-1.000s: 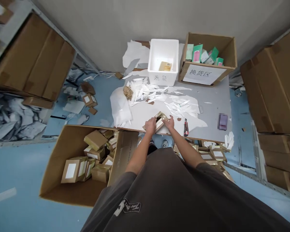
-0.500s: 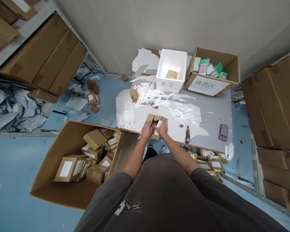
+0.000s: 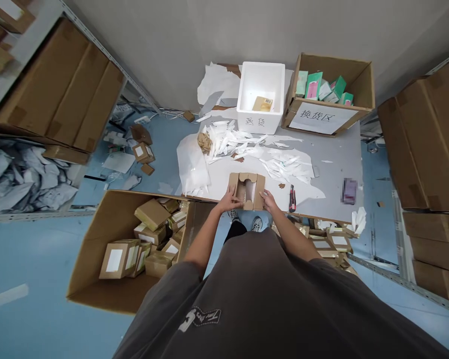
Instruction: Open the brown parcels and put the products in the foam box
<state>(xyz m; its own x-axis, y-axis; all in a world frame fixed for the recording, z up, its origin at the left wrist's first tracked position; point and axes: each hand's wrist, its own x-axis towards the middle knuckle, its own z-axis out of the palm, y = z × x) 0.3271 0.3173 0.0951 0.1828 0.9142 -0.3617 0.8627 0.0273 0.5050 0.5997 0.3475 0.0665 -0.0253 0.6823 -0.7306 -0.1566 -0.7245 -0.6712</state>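
A small cardboard box [image 3: 261, 187] with its flaps spread apart is held at the table's front edge. Inside it lies something pale and translucent that I cannot make out. My left hand [image 3: 229, 200] grips the box's left side, and my right hand [image 3: 269, 200] closes on its right flap. A red and black box cutter [image 3: 292, 198] lies on the table to the right of my right hand. White paper strips [image 3: 228, 142] and a crumpled brown paper ball [image 3: 204, 142] are behind the box.
At the table's back stand a white foam bin [image 3: 261, 124] and a labelled carton [image 3: 322, 119] of green boxes. A large carton [image 3: 86, 249] of small parcels is at left. More parcels [image 3: 331, 243] lie below the table's right front. Shelves flank both sides.
The box's flaps have been opened outward, exposing its inside. My hands have moved apart, the right one shifting rightward to the flap.
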